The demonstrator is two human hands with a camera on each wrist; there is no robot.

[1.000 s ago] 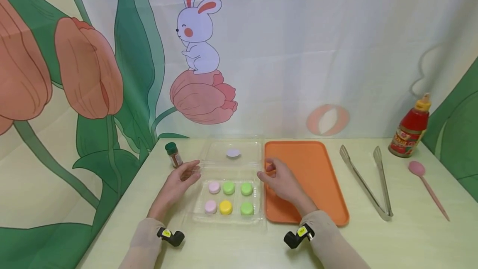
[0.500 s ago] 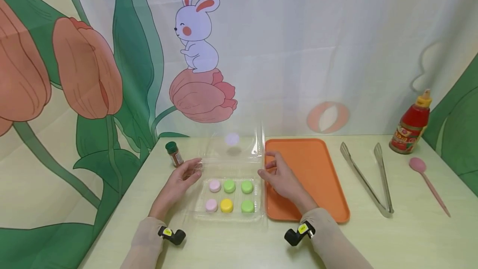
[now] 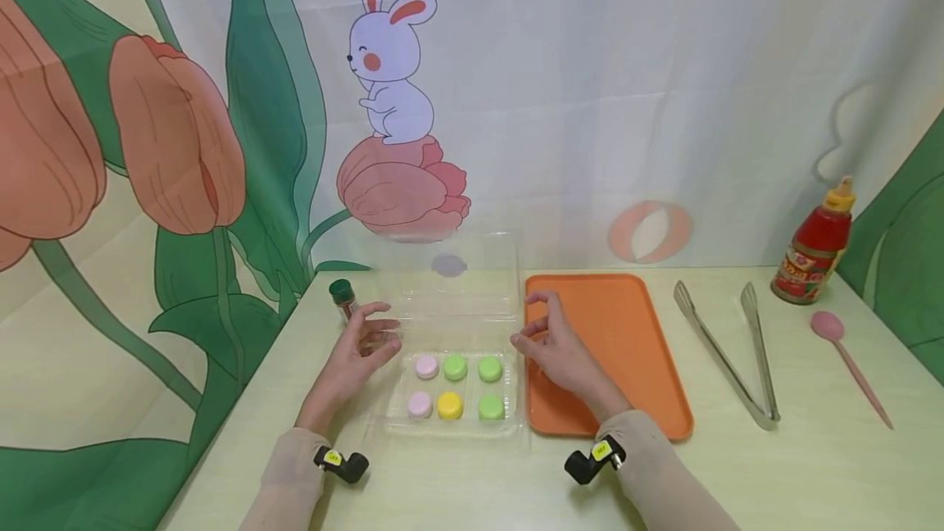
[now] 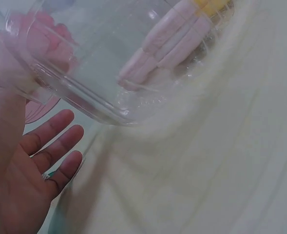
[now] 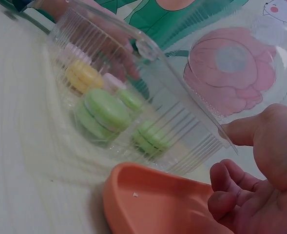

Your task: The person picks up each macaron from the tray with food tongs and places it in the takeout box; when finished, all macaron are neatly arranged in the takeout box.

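A clear plastic box holds several macarons: pale pink, yellow and green. Its hinged lid stands raised at the back, with a round pale sticker on it. At the left side of the hinge is my left hand, fingers spread; in the left wrist view its thumb side overlaps the clear plastic. My right hand is at the box's right side, partly over the orange tray. In the right wrist view its thumb meets the box's rim, while the other fingers bend loosely below.
A small green-capped bottle stands behind my left hand. Right of the tray lie metal tongs and a pink spoon. A red sauce bottle stands at the back right, before a printed curtain.
The box's lid has swung up from lying low at the back to a more upright pose. My left fingers have spread apart; the right hand has hardly moved.
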